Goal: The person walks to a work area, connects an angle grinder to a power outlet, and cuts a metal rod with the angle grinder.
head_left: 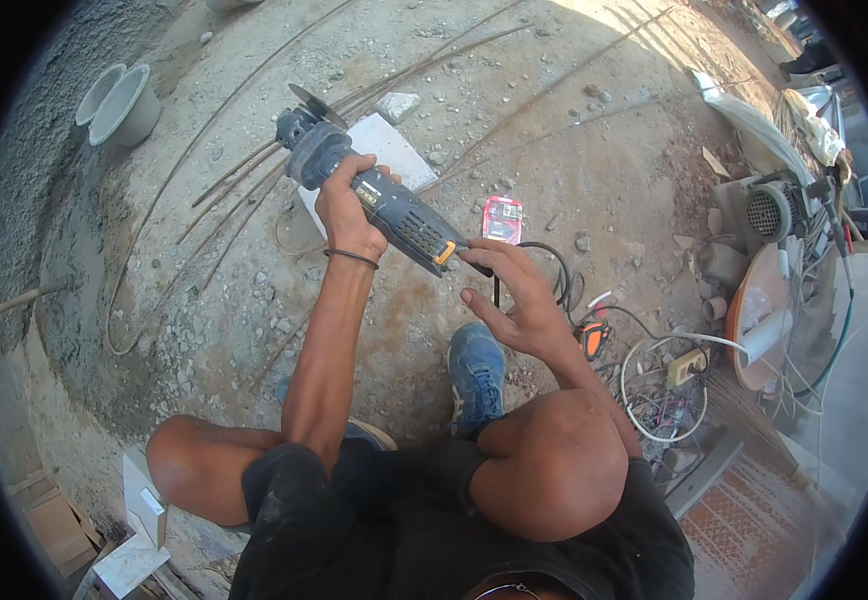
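Observation:
My left hand (350, 208) is wrapped round the body of a dark angle grinder (399, 214), holding it up off the ground. Its disc (317, 106) points away from me, and an orange part marks its rear end. Beside that rear end, where the cord comes out, is my right hand (516, 300). The thumb stands apart from the outstretched fingers, whose tips reach the tail of the tool; whether they touch it I cannot tell. Below the grinder lies a pale tile (394, 150) on the dirt. Thin steel rods (244, 172) run past it.
A red and white packet (502, 218) lies ahead of the right hand. To the right are an orange and black tape measure (592, 338), a power socket block (688, 366), tangled cables, a motor (769, 212) and an orange basin (757, 310). White buckets (126, 110) stand far left.

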`<action>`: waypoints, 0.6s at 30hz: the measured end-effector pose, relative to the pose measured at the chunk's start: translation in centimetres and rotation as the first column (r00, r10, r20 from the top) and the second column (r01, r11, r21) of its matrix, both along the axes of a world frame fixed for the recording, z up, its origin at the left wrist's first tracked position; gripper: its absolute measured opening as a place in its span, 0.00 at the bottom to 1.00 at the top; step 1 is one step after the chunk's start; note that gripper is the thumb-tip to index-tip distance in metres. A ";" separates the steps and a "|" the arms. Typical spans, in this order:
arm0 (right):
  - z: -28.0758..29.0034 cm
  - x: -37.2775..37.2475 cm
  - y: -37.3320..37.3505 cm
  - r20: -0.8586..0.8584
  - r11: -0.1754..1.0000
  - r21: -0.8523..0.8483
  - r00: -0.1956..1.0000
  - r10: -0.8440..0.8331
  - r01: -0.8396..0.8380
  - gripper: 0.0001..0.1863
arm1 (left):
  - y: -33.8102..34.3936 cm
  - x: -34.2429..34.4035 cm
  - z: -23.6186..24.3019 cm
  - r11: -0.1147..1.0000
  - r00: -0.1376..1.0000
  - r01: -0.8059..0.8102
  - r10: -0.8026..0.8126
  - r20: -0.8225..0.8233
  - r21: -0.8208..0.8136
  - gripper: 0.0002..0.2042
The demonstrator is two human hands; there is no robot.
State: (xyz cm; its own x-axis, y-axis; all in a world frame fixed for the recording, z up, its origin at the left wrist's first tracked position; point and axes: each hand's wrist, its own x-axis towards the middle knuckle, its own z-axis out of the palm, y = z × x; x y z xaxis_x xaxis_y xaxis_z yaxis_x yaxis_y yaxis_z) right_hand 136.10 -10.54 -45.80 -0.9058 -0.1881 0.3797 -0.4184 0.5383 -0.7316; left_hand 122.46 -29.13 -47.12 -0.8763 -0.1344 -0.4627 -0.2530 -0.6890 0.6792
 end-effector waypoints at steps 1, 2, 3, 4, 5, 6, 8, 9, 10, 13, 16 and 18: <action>-0.4 -0.2 -0.5 -0.001 1.000 -0.004 1.000 0.005 -0.005 0.20 | -0.1 0.1 -0.1 1.000 1.000 -0.005 0.005 -0.001 -0.004 0.13; -1.0 -0.5 -1.0 0.159 0.997 -0.066 0.987 -0.030 0.041 0.19 | -0.2 0.1 -0.1 1.000 1.000 -0.013 0.013 0.002 -0.003 0.13; -1.4 -0.7 -1.3 0.312 0.989 -0.113 0.948 -0.059 0.099 0.20 | -0.1 0.1 0.0 1.000 1.000 -0.016 0.016 0.001 0.004 0.13; -1.7 -0.8 -1.3 0.307 0.989 -0.114 0.950 -0.055 0.094 0.20 | -0.1 0.2 0.0 1.000 1.000 -0.020 0.020 -0.005 0.005 0.13; -2.0 -0.9 -1.2 0.487 0.965 -0.228 0.873 -0.001 0.129 0.21 | 0.1 0.5 0.1 1.000 1.000 0.006 -0.006 0.003 -0.022 0.12; -2.3 -1.2 -1.2 0.637 0.927 -0.331 0.766 0.084 0.174 0.22 | 0.2 0.8 0.2 0.998 1.000 0.023 -0.023 0.007 -0.051 0.11; -3.6 -1.4 -1.1 0.647 0.862 -0.475 0.735 0.206 0.176 0.24 | 0.5 1.2 -0.2 0.998 0.999 0.032 -0.033 -0.018 -0.061 0.10; -4.3 -1.4 -1.2 0.647 0.775 -0.598 0.693 0.317 0.203 0.26 | 0.8 1.3 -0.5 0.996 0.998 0.057 -0.059 -0.032 -0.067 0.09; -5.0 -1.2 -1.7 0.642 0.732 -0.638 0.689 0.335 0.239 0.27 | 0.8 1.4 -0.8 0.997 0.999 0.031 -0.035 -0.042 -0.075 0.09; -6.1 -0.3 -1.6 0.610 0.684 -0.686 0.709 0.354 0.249 0.25 | 1.9 2.3 -0.5 0.973 0.990 0.005 -0.037 -0.136 -0.229 0.10; -6.3 0.1 -1.9 0.599 0.676 -0.693 0.722 0.345 0.251 0.28 | 3.2 2.9 0.1 0.896 0.960 -0.020 -0.107 -0.260 -0.443 0.13; -5.9 0.2 -1.6 0.606 0.690 -0.674 0.732 0.312 0.263 0.30 | 3.8 3.0 0.6 0.873 0.944 -0.044 -0.123 -0.306 -0.485 0.12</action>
State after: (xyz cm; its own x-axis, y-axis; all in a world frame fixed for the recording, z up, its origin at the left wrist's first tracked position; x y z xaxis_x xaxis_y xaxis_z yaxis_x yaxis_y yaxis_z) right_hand 136.27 -12.11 -51.68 -0.9511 -0.1648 -0.2613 0.2953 -0.2364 -0.9257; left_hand 125.51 -25.34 -46.48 -0.9726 -0.2281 -0.0451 0.0138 -0.2504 0.9680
